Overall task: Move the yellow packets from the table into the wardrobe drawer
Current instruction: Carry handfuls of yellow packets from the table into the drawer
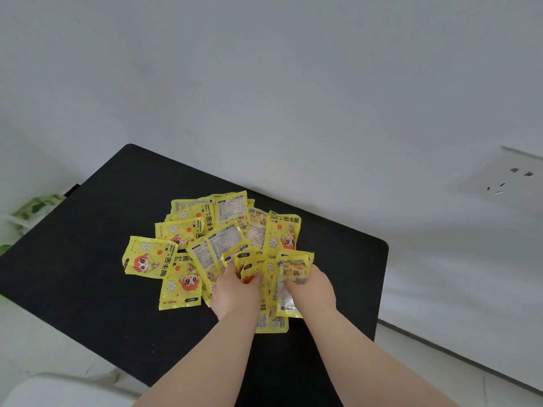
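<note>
Far left: green leaf-print fabric [33, 206], cut off by the frame, just beside the left edge of the tabletop [88, 259]. Lower left: a pale rounded object [58, 389], too blurred to tell its kind. Centre: the tabletop, matt black with rounded corners, its far edge against a plain white wall [293, 83]. On its middle lies a loose, overlapping heap of yellow packets [182, 230]. Some are face up, showing a red-haired cartoon figure and white flowers, and others are face down, showing printed panels. Left hand [238, 289]: at the near side of the heap, fingers curled round a small bunch [245, 261] of packets, gripping them. Right hand [311, 289]: just beside the left, thumb and fingers pinching a single packet [295, 270], printed back upward, with more packets lying beneath. Both bare forearms enter from the bottom edge. Right: pale floor [440, 365] beyond the tabletop's right edge, with a dark strip along the foot of the wall. Far right, on the wall: a white socket plate [508, 177].
</note>
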